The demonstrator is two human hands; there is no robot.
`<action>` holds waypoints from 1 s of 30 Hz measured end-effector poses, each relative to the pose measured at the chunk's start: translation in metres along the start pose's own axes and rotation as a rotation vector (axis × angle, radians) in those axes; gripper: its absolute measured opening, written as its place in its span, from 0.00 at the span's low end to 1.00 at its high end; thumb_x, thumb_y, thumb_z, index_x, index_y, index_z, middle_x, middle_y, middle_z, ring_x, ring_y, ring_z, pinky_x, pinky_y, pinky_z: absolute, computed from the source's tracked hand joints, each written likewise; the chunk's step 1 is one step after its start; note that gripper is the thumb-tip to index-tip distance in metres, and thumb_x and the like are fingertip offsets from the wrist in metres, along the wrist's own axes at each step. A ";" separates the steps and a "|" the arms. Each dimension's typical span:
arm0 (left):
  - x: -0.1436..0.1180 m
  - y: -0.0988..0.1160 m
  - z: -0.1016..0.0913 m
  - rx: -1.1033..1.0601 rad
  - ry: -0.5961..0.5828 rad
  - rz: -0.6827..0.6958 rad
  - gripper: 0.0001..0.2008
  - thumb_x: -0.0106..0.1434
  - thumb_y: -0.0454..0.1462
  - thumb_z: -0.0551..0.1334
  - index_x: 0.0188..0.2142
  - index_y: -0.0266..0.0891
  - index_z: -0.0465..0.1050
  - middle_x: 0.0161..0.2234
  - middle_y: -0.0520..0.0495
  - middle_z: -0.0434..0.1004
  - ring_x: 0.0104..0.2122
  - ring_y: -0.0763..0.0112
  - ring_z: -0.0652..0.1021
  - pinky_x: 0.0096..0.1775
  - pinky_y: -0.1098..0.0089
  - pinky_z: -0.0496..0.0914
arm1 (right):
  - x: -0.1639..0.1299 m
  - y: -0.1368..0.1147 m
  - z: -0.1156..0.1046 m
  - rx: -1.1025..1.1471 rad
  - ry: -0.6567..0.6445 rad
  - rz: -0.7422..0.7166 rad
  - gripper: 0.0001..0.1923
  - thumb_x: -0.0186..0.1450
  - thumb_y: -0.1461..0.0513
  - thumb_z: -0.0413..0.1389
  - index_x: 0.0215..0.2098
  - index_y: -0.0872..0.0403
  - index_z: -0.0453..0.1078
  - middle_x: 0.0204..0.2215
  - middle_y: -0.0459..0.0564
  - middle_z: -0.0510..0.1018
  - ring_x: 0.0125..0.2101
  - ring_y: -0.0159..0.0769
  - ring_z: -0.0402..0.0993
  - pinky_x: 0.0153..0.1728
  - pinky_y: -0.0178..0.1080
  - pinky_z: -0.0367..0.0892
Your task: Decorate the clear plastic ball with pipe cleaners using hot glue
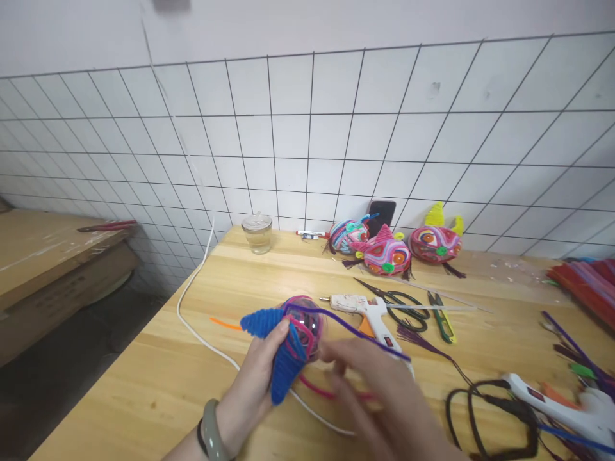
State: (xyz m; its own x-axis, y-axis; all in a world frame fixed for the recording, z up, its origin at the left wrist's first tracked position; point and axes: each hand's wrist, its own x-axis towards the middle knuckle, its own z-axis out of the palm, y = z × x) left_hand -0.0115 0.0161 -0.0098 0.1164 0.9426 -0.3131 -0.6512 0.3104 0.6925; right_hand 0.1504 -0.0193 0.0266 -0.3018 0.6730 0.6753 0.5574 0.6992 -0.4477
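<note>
My left hand (257, 371) is closed around a clear ball ornament (314, 323) with two blue pipe-cleaner fins (288, 371) on its near side. Pink pipe cleaner curves over the ball, and the thumb presses where the fins meet. From the ball's top a loose purple pipe cleaner (358, 330) runs off to the right, above my right hand (379, 390). Motion smears that hand; its fingertips are bent close to the ball's right side, and whether they pinch anything is unclear. A pink strand (317, 388) trails below the ball.
A white glue gun (369, 310), black scissors (408, 307) and thread snips (442, 317) lie behind my hands. Finished pipe-cleaner fish (387, 253), a phone (383, 213) and a lidded glass (257, 234) stand by the wall. Another glue gun (552, 403) with black cable lies right.
</note>
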 end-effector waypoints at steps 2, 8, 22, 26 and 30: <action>0.002 0.003 -0.002 -0.055 -0.003 -0.038 0.11 0.58 0.39 0.65 0.38 0.35 0.78 0.34 0.45 0.84 0.33 0.64 0.81 0.39 0.65 0.76 | 0.006 0.017 -0.018 0.006 0.077 0.292 0.08 0.67 0.61 0.50 0.42 0.50 0.69 0.26 0.46 0.78 0.24 0.33 0.74 0.26 0.32 0.70; 0.002 0.016 -0.004 -0.149 0.033 -0.019 0.08 0.62 0.35 0.60 0.35 0.37 0.79 0.33 0.46 0.85 0.31 0.63 0.82 0.37 0.60 0.78 | 0.012 0.096 -0.060 -0.355 -0.439 0.806 0.19 0.65 0.54 0.48 0.19 0.51 0.66 0.17 0.47 0.73 0.20 0.36 0.69 0.21 0.35 0.58; 0.014 0.030 -0.020 -0.264 0.077 0.024 0.07 0.61 0.36 0.61 0.35 0.41 0.79 0.33 0.46 0.85 0.33 0.58 0.83 0.42 0.52 0.76 | -0.004 0.122 -0.020 -0.268 -0.535 0.906 0.18 0.55 0.58 0.57 0.12 0.51 0.56 0.14 0.42 0.65 0.19 0.34 0.65 0.21 0.35 0.49; 0.012 0.031 -0.018 -0.276 0.040 0.009 0.08 0.61 0.37 0.61 0.32 0.40 0.79 0.32 0.46 0.85 0.32 0.60 0.83 0.44 0.51 0.75 | -0.006 0.127 -0.016 -0.095 -0.482 0.975 0.20 0.54 0.57 0.56 0.11 0.50 0.52 0.10 0.38 0.55 0.15 0.30 0.57 0.19 0.34 0.49; 0.010 0.030 -0.017 -0.262 0.001 0.026 0.07 0.60 0.38 0.62 0.34 0.39 0.79 0.32 0.47 0.85 0.32 0.63 0.82 0.45 0.55 0.74 | -0.004 0.123 -0.014 0.110 -0.366 1.044 0.12 0.57 0.54 0.51 0.20 0.51 0.60 0.12 0.38 0.61 0.15 0.31 0.60 0.17 0.33 0.53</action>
State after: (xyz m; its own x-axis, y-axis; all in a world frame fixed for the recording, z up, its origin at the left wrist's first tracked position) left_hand -0.0430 0.0329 -0.0032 0.0963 0.9498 -0.2976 -0.8261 0.2431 0.5083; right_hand 0.2314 0.0609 -0.0228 0.0558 0.9614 -0.2693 0.6048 -0.2471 -0.7571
